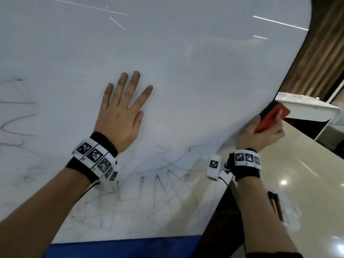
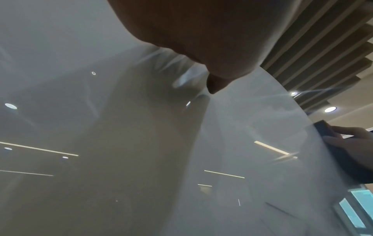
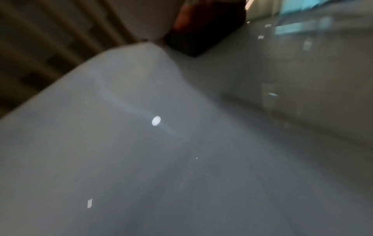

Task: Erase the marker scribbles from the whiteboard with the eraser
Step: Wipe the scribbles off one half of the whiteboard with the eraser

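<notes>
The whiteboard [image 1: 186, 62] fills most of the head view. Black marker scribbles [image 1: 158, 190] run along its lower part, and fainter ones [image 1: 16, 123] sit at the far left. My left hand [image 1: 122, 108] lies flat on the board with the fingers spread. My right hand [image 1: 266, 133] grips a red eraser [image 1: 271, 116] with a dark felt face, pressed against the board's right edge. The left wrist view shows the eraser [image 2: 331, 140] and the right hand [image 2: 355, 143] at the board's edge. In the blurred right wrist view the eraser [image 3: 201, 27] touches the board [image 3: 181, 159].
A blue strip [image 1: 121, 246] runs below the board's bottom edge. Right of the board lie a glossy beige floor [image 1: 307, 174], a white cabinet [image 1: 307, 108] and a wall of brown slats [image 1: 323, 53]. A dark stand [image 1: 223, 220] shows behind the board's lower right corner.
</notes>
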